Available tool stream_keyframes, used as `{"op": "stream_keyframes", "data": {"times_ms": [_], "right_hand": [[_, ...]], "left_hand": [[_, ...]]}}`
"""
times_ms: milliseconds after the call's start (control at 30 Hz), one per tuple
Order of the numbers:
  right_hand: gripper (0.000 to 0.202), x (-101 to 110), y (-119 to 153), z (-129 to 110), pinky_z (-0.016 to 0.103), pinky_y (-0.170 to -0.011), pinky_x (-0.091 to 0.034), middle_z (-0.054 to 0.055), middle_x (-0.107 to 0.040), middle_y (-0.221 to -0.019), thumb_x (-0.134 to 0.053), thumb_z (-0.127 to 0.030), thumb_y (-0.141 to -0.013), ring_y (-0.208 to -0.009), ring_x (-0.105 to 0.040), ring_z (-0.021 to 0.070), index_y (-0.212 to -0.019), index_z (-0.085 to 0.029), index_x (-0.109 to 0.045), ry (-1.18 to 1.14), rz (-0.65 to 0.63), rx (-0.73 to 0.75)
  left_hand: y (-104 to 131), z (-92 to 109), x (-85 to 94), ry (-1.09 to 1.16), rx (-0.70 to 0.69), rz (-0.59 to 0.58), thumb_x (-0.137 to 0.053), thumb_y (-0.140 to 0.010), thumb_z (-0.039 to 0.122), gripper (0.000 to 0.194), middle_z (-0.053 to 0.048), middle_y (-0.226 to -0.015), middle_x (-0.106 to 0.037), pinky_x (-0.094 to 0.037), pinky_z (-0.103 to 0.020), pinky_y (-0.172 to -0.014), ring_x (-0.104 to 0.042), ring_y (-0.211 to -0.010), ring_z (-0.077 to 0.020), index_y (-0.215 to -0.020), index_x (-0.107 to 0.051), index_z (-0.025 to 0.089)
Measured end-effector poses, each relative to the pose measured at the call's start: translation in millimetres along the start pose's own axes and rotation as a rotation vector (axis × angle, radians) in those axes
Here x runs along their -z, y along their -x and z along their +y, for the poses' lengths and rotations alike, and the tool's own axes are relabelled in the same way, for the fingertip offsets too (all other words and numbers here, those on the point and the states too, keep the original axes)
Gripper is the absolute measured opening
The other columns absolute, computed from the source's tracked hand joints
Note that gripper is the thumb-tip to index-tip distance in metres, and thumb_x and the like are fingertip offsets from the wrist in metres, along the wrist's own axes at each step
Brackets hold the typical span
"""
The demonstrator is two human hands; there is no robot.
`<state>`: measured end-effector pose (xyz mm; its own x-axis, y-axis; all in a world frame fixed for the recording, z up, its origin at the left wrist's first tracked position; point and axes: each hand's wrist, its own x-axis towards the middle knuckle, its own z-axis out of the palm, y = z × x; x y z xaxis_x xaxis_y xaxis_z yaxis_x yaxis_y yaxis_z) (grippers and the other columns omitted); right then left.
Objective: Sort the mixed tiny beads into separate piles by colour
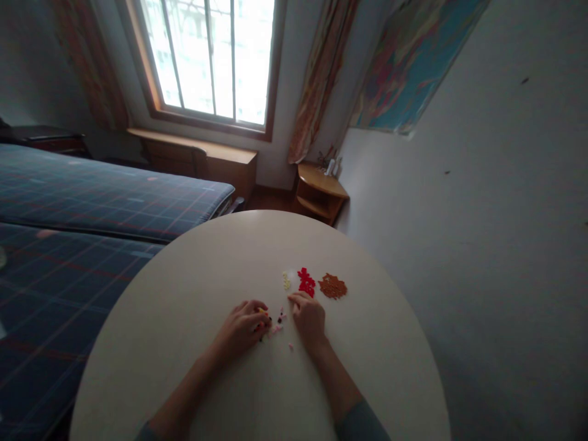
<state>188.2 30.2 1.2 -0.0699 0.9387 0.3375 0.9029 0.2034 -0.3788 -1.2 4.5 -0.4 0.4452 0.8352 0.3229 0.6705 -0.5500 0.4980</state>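
My left hand (244, 324) rests on the table with its fingers curled around a cluster of small multicoloured pieces (261, 327), partly hidden under the fingers. Beside it lie loose pink and dark pieces (277, 329), and a single pink piece (291, 346) sits nearer to me. My right hand (309, 315) is closed, thumb and index finger together, its fingertips just below a few pale yellow pieces (286, 282). Whatever it may hold is too small to see. Past its knuckles is a pile of red pieces (305, 282), with a brown pile (332, 286) to the right.
The round white table (184, 294) fills the foreground. Plaid mattresses (105, 196) lie to the left. Behind stand a wooden desk (220, 152) under the window and a small corner shelf (321, 184). A white wall (496, 214) runs along the right.
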Motion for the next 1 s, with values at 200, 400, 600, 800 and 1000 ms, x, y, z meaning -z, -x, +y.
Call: {"op": "stream_keyframes", "data": {"times_ms": [200,400,600,800,1000], "right_hand": [[0.027,0.0,-0.4,-1.1,0.021,-0.067,-0.045,-0.001,-0.066,-0.096,-0.047,-0.011,-0.078,-0.074,-0.062,0.0122,-0.089,-0.025,-0.067,0.024,0.0,0.0],[0.028,0.2,-0.3,-2.1,0.019,-0.065,-0.044,-0.001,-0.065,-0.097,-0.047,-0.01,-0.077,-0.074,-0.061,0.0116,-0.091,-0.025,-0.066,0.044,-0.002,0.011],[0.03,0.9,-1.0,-3.7,0.02,-0.065,-0.044,0.0,-0.064,-0.099,-0.044,-0.01,-0.078,-0.074,-0.061,0.012,-0.095,-0.026,-0.064,0.066,-0.014,0.021],[0.03,-0.1,-0.8,-3.8,0.02,-0.063,-0.044,0.001,-0.064,-0.099,-0.044,-0.012,-0.079,-0.071,-0.06,0.0115,-0.098,-0.027,-0.063,0.069,-0.014,0.028],[0.031,2.5,-1.6,-4.1,0.02,-0.068,-0.044,0.001,-0.063,-0.099,-0.043,-0.01,-0.078,-0.075,-0.059,0.0118,-0.097,-0.025,-0.063,-0.033,0.01,-0.017]], "left_hand": [[-0.6,1.5,1.1,0.025,0.008,-0.005,-0.057,-0.073,0.017,0.007,-0.004,-0.096,-0.06,-0.043,-0.03,-0.077,-0.054,-0.086,-0.0177,-0.074,-0.062,0.021],[-0.8,1.3,0.6,0.043,0.017,0.018,-0.054,-0.073,0.015,0.009,-0.005,-0.095,-0.06,-0.043,-0.029,-0.076,-0.054,-0.084,-0.0168,-0.075,-0.061,0.02],[-1.6,3.4,1.6,0.053,0.006,0.037,-0.051,-0.076,0.018,0.01,-0.006,-0.093,-0.06,-0.043,-0.029,-0.076,-0.054,-0.084,-0.017,-0.082,-0.06,0.02],[-0.6,-0.3,-2.0,0.044,-0.008,0.052,-0.051,-0.077,0.02,0.011,-0.006,-0.092,-0.06,-0.043,-0.028,-0.076,-0.055,-0.083,-0.016,-0.08,-0.061,0.021],[-0.5,-2.8,-2.5,0.052,0.0,0.034,-0.051,-0.076,0.019,0.011,-0.007,-0.094,-0.06,-0.044,-0.028,-0.076,-0.055,-0.083,-0.0164,-0.08,-0.061,0.02]]}}
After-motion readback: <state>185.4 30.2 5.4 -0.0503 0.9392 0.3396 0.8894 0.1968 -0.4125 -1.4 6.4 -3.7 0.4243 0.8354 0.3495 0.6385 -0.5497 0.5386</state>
